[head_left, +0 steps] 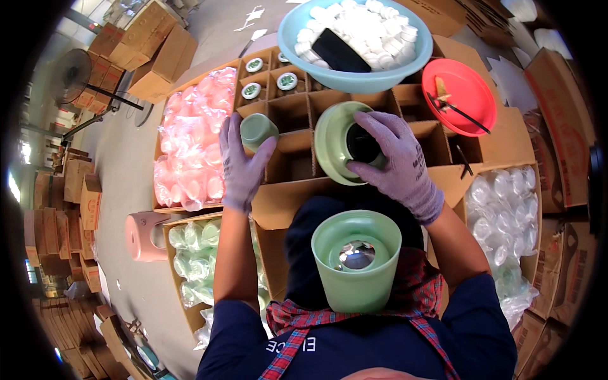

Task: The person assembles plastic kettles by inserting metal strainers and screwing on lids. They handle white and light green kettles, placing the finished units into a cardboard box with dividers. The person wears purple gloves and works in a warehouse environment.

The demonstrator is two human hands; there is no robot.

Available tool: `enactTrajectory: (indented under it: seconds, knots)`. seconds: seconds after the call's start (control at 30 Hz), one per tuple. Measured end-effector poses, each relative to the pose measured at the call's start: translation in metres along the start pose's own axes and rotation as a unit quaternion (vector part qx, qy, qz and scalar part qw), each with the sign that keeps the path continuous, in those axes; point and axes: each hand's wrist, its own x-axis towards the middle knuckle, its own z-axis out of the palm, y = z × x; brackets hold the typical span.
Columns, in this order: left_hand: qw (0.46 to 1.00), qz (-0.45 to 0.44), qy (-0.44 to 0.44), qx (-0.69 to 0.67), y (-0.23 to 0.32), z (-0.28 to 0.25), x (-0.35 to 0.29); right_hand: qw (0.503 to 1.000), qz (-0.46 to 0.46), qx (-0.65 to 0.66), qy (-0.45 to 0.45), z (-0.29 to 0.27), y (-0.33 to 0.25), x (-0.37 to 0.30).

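Bright, with fisheye-bent edges

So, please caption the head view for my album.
Over a divided carton, the gloved right hand holds a green container; the left hand is at a smaller cup.

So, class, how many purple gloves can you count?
2: one on the left hand, beside the small green cup; one on the right hand, at the dark-mouthed green container.

We wear pale purple gloves (pixel 405 166), a navy shirt (pixel 380 345) and an apron (pixel 294 318) in red-and-blue plaid; we see a light green vessel (pixel 327 144) with a black middle, the cup (pixel 258 132) is grey-green, the pot (pixel 356 288) pale green around a silver dome (pixel 356 254), the basin (pixel 354 81) light blue, its pieces (pixel 392 37) white, the dish (pixel 472 95) coral red
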Motion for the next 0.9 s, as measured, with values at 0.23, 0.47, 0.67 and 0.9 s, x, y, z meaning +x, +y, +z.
enactTrajectory:
  seconds: [0.23,0.47,0.67,0.9]
  knots:
    - [0.813,-0.106,-0.213,-0.532,0.143,-0.055,-0.041,0.994,-0.104,0.029,-0.016,-0.042,-0.043,-0.023]
    - [0.783,0.230,-0.423,-0.393,0.121,-0.052,-0.044,0.890,0.062,0.424,-0.157,-0.031,-0.039,-0.083]
    - [0.823,0.186,-0.324,-0.427,0.124,-0.051,-0.078,0.880,-0.012,0.453,-0.140,-0.027,-0.029,-0.084]
    - [0.835,0.147,-0.296,-0.440,0.129,-0.052,-0.096,0.865,-0.073,0.465,-0.174,-0.027,-0.017,-0.079]
